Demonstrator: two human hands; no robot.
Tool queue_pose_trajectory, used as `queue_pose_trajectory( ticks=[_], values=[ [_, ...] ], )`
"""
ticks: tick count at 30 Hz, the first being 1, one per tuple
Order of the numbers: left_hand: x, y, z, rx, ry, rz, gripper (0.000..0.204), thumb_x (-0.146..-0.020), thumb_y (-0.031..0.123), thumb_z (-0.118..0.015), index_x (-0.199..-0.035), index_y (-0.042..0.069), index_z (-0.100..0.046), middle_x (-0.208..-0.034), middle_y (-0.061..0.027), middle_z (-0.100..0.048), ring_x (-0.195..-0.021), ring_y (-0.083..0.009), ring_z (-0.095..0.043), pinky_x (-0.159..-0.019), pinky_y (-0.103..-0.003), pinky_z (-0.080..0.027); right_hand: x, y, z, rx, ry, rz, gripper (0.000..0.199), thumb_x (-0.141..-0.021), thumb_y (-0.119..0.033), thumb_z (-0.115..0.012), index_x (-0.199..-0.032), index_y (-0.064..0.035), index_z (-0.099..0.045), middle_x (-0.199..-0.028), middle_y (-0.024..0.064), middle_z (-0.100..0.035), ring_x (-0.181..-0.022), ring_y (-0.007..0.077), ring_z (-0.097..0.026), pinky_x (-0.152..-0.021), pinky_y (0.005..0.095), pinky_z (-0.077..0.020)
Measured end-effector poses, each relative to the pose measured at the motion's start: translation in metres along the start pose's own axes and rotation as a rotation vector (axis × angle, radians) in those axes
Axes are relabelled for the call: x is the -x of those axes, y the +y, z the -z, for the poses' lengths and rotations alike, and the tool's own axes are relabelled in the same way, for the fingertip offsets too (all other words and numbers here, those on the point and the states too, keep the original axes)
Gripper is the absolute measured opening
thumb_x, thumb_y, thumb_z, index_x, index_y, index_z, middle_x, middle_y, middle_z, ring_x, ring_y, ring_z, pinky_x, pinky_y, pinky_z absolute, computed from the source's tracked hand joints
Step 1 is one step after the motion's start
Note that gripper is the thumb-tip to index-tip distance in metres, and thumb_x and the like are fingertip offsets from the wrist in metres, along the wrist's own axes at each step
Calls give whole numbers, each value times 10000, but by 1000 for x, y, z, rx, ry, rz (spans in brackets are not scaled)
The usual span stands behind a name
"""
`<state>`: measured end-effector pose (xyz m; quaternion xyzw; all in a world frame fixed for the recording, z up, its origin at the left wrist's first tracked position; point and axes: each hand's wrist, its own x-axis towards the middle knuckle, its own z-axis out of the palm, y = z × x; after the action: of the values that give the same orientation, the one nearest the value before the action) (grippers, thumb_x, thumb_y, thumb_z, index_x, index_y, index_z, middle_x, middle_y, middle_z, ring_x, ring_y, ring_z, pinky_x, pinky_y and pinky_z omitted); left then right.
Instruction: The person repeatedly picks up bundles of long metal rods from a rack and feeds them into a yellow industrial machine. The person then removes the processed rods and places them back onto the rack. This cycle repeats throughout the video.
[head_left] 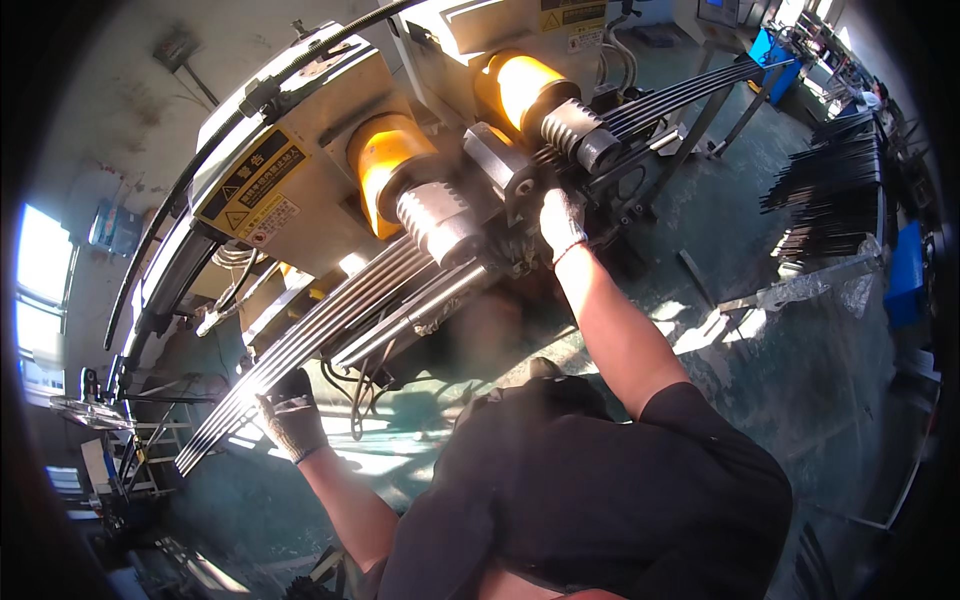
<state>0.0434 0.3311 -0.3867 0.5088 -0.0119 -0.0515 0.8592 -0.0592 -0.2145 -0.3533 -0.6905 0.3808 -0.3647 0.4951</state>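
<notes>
Bright metal bars (pixel 330 325): in the head view, they are running side by side in a slanting bundle, from the lower left up to the nearer ribbed roller (pixel 440 220).
Far lengths (pixel 690 95): beyond the second ribbed roller (pixel 580 135), more bars are stretching to the upper right; whether these are the same pieces is hard to tell.
Left hand (pixel 292 415): you are resting its gloved fingers against the bundle near the lower-left end; they are looking partly curled, but I cannot tell whether they are closing around any bar.
Right hand (pixel 562 222): you are reaching among dark fittings just right of the metal block (pixel 497 160); your fingertips are hiding there, so I cannot tell how open the hand is or whether it is holding anything.
Bundle progress: the bars are lying along the machine, so the work is probably under way; nothing is showing a finished pass, and what is left is not readable.
Hanging cables (pixel 358 400): they are looping below the machine between your hands, perhaps close enough to snag a bar.
Orange-yellow housing (pixel 395 160): it is bulging above the nearer roller, limiting room there.
Dark rod stack (pixel 835 190): it is lying well apart at right, near a blue bin (pixel 905 275).
</notes>
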Motion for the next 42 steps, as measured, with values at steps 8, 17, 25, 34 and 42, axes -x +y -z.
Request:
queue_pose_trajectory(
  ticks=[8,17,25,34,42],
  values=[
    [-8,74,-77,251,-5,-120,325,-1075,200,-503,-1299,-16,-596,-1247,-158,-673,-1134,-308,-642,-981,-426,-541,-39,19,-27,553,-95,225,440,-876,-247,-757,-1194,29,-631,-1055,116,-750,-971,248,-715,-870,398,-552],
    [-48,180,-183,-96,74,-560,137,-940,85,-690,-990,-38,-724,-991,-144,-757,-906,-243,-738,-853,-356,-585,-70,63,-13,1098,-308,612,337,-898,-198,-710,-1161,-1,-639,-1027,93,-747,-946,232,-711,-840,385,-547],
    [-43,206,-297,-527,-22,-802,231,-909,16,-572,-1126,-51,-529,-830,-126,-590,-744,-252,-599,-655,-423,-533,-88,76,-16,1566,-340,881,251,-916,-155,-668,-1132,-28,-647,-1002,73,-744,-923,218,-707,-813,373,-543],
    [2,197,-416,-1122,-202,-582,429,-922,132,-628,-1212,-140,-467,-980,-308,-686,-958,-419,-716,-871,-446,-585,-109,99,-11,1831,-351,1093,172,-938,-106,-621,-1100,-58,-655,-974,50,-741,-897,201,-703,-783,359,-539],
    [-35,164,-480,-1550,-433,-766,695,-815,228,-748,-1349,-135,-492,-1113,-249,-721,-1058,-353,-731,-898,-393,-589,-107,96,-27,1754,-401,1062,98,-947,-54,-594,-1025,-77,-649,-951,25,-723,-898,184,-693,-786,331,-534]
  ],
)
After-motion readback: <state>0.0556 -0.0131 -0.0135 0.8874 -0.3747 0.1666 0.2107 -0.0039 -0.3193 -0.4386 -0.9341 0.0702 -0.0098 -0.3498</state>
